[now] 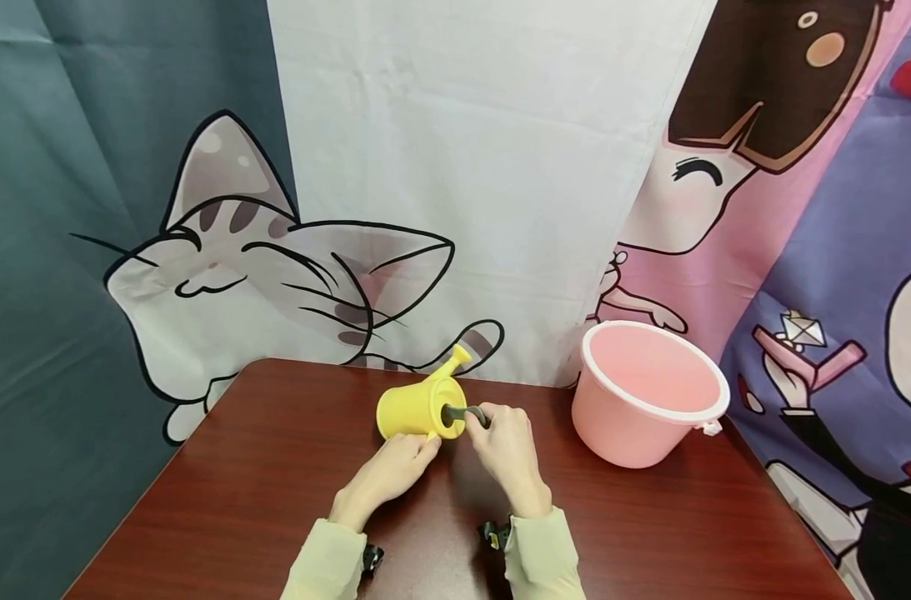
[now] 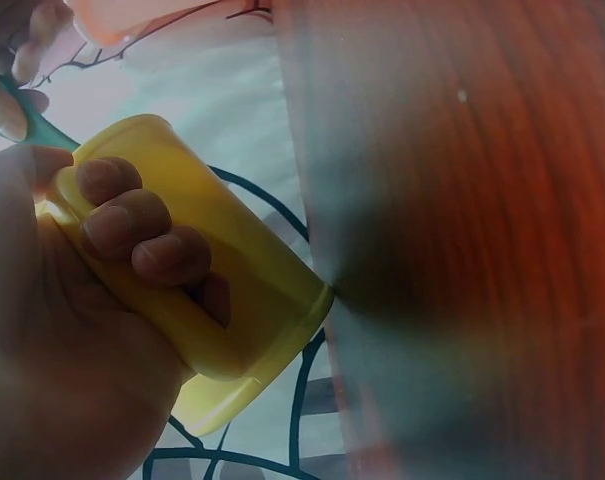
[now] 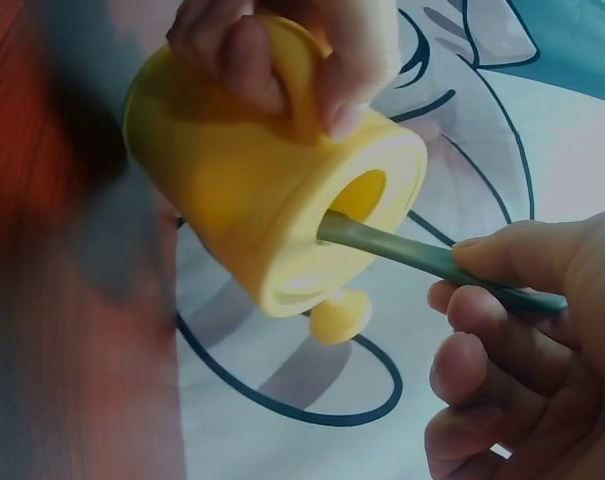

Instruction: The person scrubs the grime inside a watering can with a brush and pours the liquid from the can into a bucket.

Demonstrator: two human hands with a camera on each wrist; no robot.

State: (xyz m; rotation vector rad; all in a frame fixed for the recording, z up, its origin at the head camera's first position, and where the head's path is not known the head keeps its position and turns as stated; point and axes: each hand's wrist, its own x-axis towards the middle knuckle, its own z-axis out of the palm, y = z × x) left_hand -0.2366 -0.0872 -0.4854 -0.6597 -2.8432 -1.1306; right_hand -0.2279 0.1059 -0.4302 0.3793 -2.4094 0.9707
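Note:
A yellow watering can [image 1: 412,408] is tipped on its side over the table, its round top opening turned to the right and its spout pointing up and away. My left hand [image 1: 392,468] grips the can's handle, fingers curled round it, as the left wrist view shows. A slim dark green handle [image 3: 412,255] slants into the opening. My right hand [image 1: 506,446] pinches its outer part between thumb and fingers. The far end of this green tool is hidden inside the can, so I cannot tell its kind.
A pink bucket [image 1: 628,429] with a white rim stands at the table's right rear. The brown wooden table [image 1: 275,500] backs onto a cloth curtain [image 1: 485,167] printed with a cat and other cartoon figures.

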